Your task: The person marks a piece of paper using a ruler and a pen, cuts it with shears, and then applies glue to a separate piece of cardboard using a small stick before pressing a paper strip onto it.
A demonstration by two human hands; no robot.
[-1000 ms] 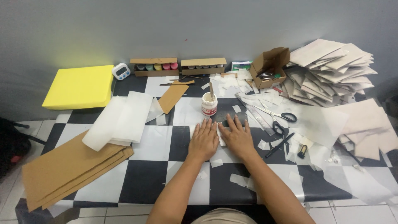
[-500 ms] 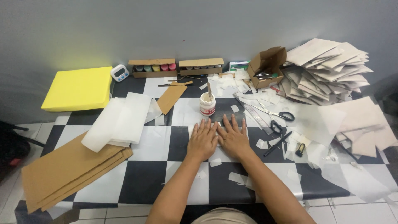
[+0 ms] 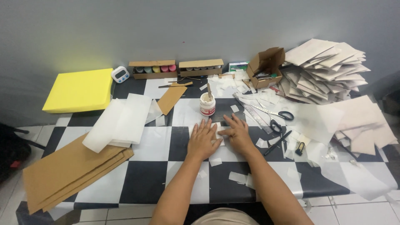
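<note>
Left hand [image 3: 203,141] and right hand [image 3: 238,134] — 2 flat palms, grip released — press a white paper piece [image 3: 218,132] onto the checkered desk [image 3: 146,183], just below the glue jar [image 3: 207,105].

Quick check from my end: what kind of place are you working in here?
Likely a home or small-workshop craft table: a checkered tabletop against a plain grey wall, with a glue pot, scissors, a cardboard stack and paper scraps. Both hands press flat on a small white piece.

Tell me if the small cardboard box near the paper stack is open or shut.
Open: the cardboard box has its flaps standing up, with dark items showing inside.
</note>
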